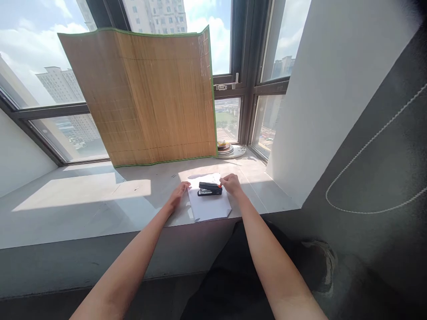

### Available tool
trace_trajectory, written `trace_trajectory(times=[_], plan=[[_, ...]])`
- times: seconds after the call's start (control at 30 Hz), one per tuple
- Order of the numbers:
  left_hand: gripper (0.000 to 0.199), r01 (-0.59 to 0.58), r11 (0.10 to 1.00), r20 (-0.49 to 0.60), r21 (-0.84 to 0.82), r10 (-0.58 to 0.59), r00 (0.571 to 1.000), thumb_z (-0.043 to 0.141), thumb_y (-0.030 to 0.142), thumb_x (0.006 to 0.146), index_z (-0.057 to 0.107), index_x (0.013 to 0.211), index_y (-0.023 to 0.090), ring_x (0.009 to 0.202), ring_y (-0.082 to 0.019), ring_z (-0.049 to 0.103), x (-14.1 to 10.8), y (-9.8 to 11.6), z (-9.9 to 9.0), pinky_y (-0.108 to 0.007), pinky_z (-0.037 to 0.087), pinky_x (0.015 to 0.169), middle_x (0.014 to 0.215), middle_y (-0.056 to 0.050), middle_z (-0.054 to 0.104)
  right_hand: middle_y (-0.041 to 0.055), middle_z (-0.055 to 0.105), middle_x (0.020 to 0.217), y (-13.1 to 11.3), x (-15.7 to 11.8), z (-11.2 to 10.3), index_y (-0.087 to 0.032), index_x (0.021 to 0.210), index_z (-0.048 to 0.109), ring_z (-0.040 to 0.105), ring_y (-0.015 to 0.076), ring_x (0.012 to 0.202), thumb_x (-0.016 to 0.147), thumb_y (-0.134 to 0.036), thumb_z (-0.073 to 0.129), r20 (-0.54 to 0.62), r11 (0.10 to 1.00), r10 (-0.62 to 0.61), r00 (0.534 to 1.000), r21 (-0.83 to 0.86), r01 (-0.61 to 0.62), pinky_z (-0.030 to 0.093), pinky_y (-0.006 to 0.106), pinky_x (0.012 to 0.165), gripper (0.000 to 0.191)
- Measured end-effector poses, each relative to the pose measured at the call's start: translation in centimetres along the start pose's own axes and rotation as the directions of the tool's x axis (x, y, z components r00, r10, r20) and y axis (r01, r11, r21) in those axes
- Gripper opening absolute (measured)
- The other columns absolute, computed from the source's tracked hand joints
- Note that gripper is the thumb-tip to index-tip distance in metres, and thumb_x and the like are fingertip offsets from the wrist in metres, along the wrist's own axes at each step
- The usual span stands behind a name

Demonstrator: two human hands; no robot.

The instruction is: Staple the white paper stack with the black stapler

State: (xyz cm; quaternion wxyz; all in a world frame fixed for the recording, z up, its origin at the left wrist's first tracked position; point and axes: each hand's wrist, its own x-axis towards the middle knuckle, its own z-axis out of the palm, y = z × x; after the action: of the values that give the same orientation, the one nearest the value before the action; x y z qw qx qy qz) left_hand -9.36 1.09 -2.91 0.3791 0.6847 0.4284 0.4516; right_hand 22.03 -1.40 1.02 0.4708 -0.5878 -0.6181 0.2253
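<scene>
A stack of white paper (211, 208) lies on the window sill near its front edge, its lower corners slightly curled. On top of it rests a black stapler (210, 189), lengthwise from left to right, with a small orange-red spot at its right end. My left hand (179, 194) is closed at the paper's left edge, fingertips at the upper left part. At the paper's upper right edge my right hand (231, 183) is closed in a pinch, right beside the stapler's end. The fingers partly hide the paper's edges there.
A bamboo mat (160, 98) with green edging leans against the window behind the paper. Several stacked plates (231, 152) stand in the sill's right corner. A white wall (320, 89) rises at the right, and a beaded cord (358, 153) hangs beyond it.
</scene>
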Motion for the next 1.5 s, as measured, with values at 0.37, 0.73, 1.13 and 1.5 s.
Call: trace_trajectory(times=[0.37, 0.73, 1.13, 1.5], plan=[[0.044, 0.052, 0.994, -0.067, -0.096, -0.058, 0.996, 0.057, 0.065, 0.097, 0.07, 0.114, 0.027, 0.12, -0.032, 0.067, -0.1, -0.1, 0.2, -0.044, 0.043, 0.11, 0.128, -0.011, 0.071, -0.002, 0.036, 0.049, -0.2, -0.4, 0.6, -0.024, 0.042, 0.043, 0.031, 0.0124, 0.055, 0.079, -0.028, 0.053, -0.007, 0.987, -0.015, 1.0, -0.159, 0.014, 0.022, 0.029, 0.053, 0.039], [0.039, 0.041, 0.929, -0.335, -0.368, -0.173, 0.926, 0.051, 0.052, 0.104, 0.076, 0.102, 0.022, 0.136, -0.029, 0.058, -0.5, 2.0, 0.4, -0.044, 0.034, 0.123, 0.133, -0.014, 0.07, 0.0031, 0.077, 0.099, 0.1, -0.7, 2.7, -0.024, 0.103, 0.078, 0.068, 0.0208, 0.091, 0.076, -0.031, 0.082, 0.277, 0.974, -0.219, 0.936, 0.012, 0.224, 0.049, 0.031, 0.082, 0.029], [0.052, 0.021, 0.216, -0.09, -0.976, -0.492, 0.866, 0.02, 0.038, 0.111, 0.067, 0.119, 0.016, 0.13, -0.027, 0.067, -2.1, 2.9, 2.2, -0.048, 0.059, 0.103, 0.142, -0.019, 0.067, 0.0077, 0.072, 0.102, -5.5, -4.2, 6.0, -0.022, 0.11, 0.074, 0.057, 0.0239, 0.097, 0.093, -0.008, 0.064, 0.201, 0.596, -0.727, 0.657, -0.291, 0.748, 0.047, 0.036, 0.083, 0.024], [0.052, -0.087, 0.176, -0.162, -0.98, -0.475, 0.865, 0.023, 0.025, 0.109, 0.074, 0.11, 0.015, 0.109, -0.022, 0.077, -1.8, 1.8, 1.8, -0.04, 0.061, 0.098, 0.109, -0.014, 0.08, 0.0052, 0.073, 0.116, -6.3, -5.0, 7.3, -0.026, 0.12, 0.07, 0.058, 0.021, 0.108, 0.104, -0.006, 0.049, 0.246, 0.295, -0.886, 0.393, -0.356, 0.887, 0.038, 0.041, 0.101, 0.033]])
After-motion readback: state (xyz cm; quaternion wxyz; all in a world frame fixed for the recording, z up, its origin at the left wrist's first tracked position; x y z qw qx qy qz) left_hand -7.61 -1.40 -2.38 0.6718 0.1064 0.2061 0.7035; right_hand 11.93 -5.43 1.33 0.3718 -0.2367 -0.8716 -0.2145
